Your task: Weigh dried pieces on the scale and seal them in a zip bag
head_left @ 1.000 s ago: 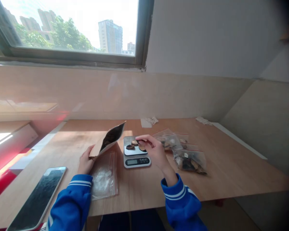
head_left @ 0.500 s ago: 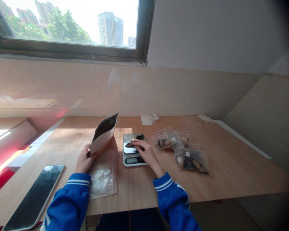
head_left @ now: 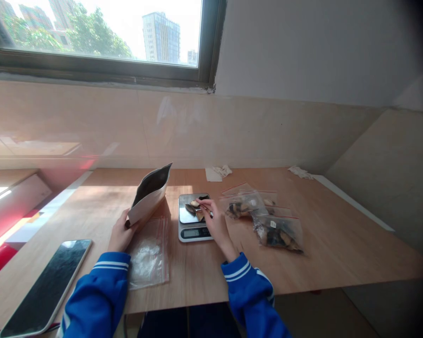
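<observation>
My left hand (head_left: 120, 233) grips the lower left side of an open pouch (head_left: 148, 203), pale outside and dark inside, its mouth tilted up. On a kitchen scale (head_left: 182, 234) lie several dark and cream dried slices (head_left: 190, 208), which look like dried mushroom. Over the plate, my right hand (head_left: 213, 223) pinches at these slices with thumb and fingertips, partly covering them. The scale's display is lit, but its digits are too small to read. Beneath the pouch and left wrist lies a stack of clear zip bags (head_left: 150, 258).
Right of the scale lie several filled zip bags (head_left: 279, 233) with similar slices. A big phone or tablet (head_left: 47, 286) rests at the left front edge. Crumpled tissue and paper (head_left: 216, 173) lie by the back wall, with another tissue (head_left: 301, 172) farther right.
My right hand's fingers have shifted over the scale plate, and the slices under them lie differently. The left hand still holds the pouch in the same place.
</observation>
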`<state>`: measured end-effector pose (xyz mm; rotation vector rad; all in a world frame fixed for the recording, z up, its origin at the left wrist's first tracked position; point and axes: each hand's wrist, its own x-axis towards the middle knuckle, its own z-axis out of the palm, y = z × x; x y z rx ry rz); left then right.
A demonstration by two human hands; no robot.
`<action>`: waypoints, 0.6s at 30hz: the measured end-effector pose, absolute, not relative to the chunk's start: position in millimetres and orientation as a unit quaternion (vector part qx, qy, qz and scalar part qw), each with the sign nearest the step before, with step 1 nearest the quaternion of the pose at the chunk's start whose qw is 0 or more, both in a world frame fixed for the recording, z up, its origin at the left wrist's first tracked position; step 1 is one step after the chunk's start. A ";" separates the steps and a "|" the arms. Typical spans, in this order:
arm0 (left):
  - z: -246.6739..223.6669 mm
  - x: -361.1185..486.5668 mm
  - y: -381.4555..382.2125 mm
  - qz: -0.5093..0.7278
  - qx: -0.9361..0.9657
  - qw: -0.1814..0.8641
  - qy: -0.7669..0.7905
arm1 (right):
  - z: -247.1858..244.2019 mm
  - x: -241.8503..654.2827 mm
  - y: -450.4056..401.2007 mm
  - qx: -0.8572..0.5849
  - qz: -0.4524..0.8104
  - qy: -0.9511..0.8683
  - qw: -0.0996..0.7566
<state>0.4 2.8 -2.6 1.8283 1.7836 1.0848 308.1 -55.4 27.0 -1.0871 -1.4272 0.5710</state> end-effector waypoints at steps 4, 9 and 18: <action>-4.6 -0.3 4.3 0.375 0.647 0.181 0.638 | 25.2 293.7 -61.4 -0.466 0.182 -0.684 0.532; -7.5 -1.3 4.8 0.380 0.650 0.176 0.635 | 18.6 284.8 -57.8 -0.512 0.065 -0.737 0.436; -18.4 -6.0 10.0 0.374 0.661 0.170 0.628 | 37.8 304.1 -59.1 -0.497 0.072 -0.787 0.359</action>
